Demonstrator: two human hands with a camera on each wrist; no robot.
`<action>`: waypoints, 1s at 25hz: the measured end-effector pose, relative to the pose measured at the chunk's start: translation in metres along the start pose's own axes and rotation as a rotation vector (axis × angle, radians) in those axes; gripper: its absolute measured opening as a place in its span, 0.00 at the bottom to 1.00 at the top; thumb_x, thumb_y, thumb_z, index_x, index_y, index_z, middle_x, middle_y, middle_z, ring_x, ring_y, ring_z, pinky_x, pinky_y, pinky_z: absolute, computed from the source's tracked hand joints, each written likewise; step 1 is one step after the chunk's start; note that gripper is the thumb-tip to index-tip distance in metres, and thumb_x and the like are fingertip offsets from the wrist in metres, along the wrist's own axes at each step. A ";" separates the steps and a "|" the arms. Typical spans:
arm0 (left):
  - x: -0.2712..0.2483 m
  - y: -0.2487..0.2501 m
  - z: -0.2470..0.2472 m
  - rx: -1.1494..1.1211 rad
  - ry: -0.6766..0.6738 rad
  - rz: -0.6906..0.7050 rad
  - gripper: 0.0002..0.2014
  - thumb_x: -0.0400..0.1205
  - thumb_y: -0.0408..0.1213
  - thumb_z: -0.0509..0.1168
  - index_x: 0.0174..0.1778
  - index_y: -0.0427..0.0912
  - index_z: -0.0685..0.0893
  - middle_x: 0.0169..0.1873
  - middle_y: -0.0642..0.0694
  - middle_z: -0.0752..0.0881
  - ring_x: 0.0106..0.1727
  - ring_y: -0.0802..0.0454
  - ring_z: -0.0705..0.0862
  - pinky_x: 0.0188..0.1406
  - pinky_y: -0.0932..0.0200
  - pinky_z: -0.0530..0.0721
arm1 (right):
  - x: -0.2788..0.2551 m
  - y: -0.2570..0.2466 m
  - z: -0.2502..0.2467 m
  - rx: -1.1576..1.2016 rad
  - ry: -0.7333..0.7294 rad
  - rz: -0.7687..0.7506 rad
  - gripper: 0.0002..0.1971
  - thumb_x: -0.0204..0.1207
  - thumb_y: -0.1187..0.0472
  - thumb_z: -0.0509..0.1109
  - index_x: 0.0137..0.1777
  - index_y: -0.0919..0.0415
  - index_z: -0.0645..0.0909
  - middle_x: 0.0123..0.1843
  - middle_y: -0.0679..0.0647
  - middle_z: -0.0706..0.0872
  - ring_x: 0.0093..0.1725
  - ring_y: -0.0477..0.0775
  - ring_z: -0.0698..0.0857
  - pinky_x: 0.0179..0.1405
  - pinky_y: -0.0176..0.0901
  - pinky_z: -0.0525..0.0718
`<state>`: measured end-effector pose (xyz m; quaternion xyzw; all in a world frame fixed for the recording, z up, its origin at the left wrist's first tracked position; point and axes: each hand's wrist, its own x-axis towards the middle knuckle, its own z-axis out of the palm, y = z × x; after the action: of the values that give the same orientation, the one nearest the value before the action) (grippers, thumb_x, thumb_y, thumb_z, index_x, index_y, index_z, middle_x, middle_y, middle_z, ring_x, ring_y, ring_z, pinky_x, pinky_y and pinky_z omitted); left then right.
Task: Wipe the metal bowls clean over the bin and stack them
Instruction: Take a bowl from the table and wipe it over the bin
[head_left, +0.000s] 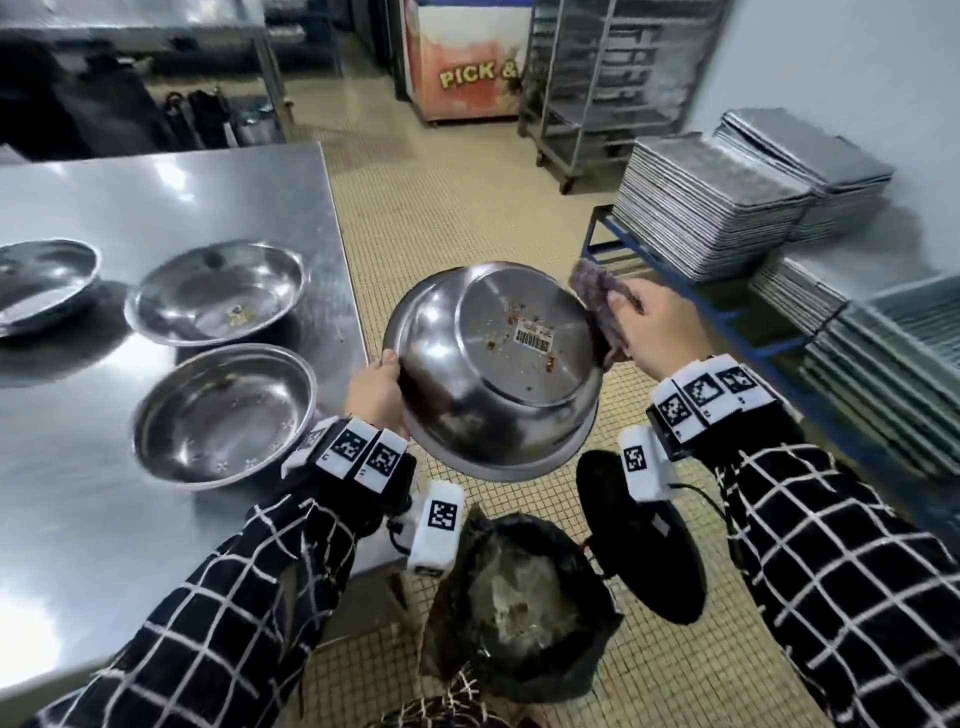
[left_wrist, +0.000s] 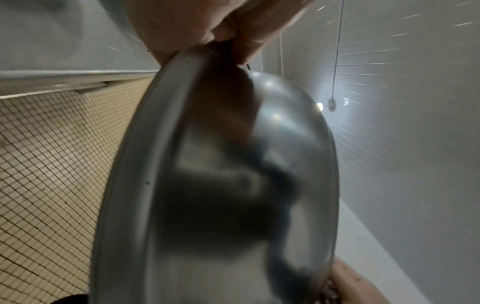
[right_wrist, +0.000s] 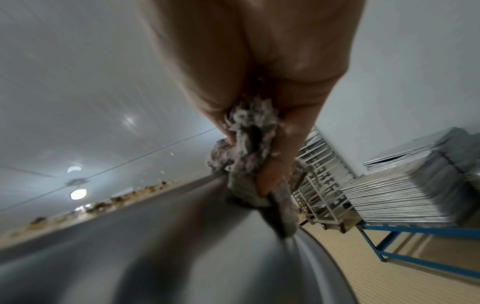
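A metal bowl (head_left: 488, 364) is held upside down and tilted above the black-lined bin (head_left: 519, 608). Its flat underside carries a barcode sticker and brown food specks. My left hand (head_left: 376, 395) grips the bowl's rim (left_wrist: 145, 164) at the left side, thumb on the outer wall. My right hand (head_left: 654, 332) clutches a greyish-purple rag (head_left: 602, 306) and presses it against the bowl's right edge. In the right wrist view the rag (right_wrist: 249, 156) is bunched between the fingers and touches the bowl's wall (right_wrist: 155, 236). Three other metal bowls rest upright on the steel table (head_left: 182, 176): near (head_left: 223, 415), middle (head_left: 215, 291), far left (head_left: 41, 283).
Stacks of metal trays (head_left: 711, 202) sit on a blue frame at the right, with more stacks nearer me (head_left: 872, 374). A tray rack (head_left: 597, 88) and a printed cabinet (head_left: 467, 62) stand at the back. Tiled floor lies between table and trays.
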<state>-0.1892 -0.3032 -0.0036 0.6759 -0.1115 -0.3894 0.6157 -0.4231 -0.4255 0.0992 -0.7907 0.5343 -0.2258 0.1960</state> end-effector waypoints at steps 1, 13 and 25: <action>0.009 -0.010 0.004 0.000 0.031 -0.014 0.36 0.69 0.58 0.58 0.64 0.32 0.77 0.66 0.28 0.79 0.67 0.29 0.77 0.68 0.33 0.76 | 0.014 -0.001 0.000 -0.001 -0.014 -0.051 0.16 0.85 0.55 0.57 0.65 0.61 0.79 0.59 0.63 0.85 0.58 0.63 0.82 0.48 0.46 0.75; -0.011 0.024 0.019 0.077 0.248 0.104 0.13 0.88 0.42 0.53 0.47 0.42 0.80 0.45 0.42 0.84 0.57 0.39 0.83 0.63 0.46 0.80 | 0.009 0.050 0.075 0.020 -0.423 -0.364 0.18 0.82 0.65 0.61 0.71 0.56 0.77 0.60 0.58 0.86 0.56 0.56 0.85 0.54 0.35 0.80; 0.017 0.025 0.034 0.103 0.120 0.143 0.15 0.87 0.42 0.55 0.55 0.35 0.82 0.47 0.41 0.83 0.49 0.47 0.80 0.57 0.55 0.79 | -0.007 0.014 0.079 0.165 -0.264 -0.497 0.25 0.82 0.65 0.63 0.77 0.49 0.67 0.71 0.57 0.78 0.70 0.53 0.78 0.69 0.39 0.72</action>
<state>-0.1921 -0.3443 0.0153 0.7191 -0.1420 -0.2970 0.6119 -0.3915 -0.4181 0.0256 -0.9013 0.2737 -0.2046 0.2662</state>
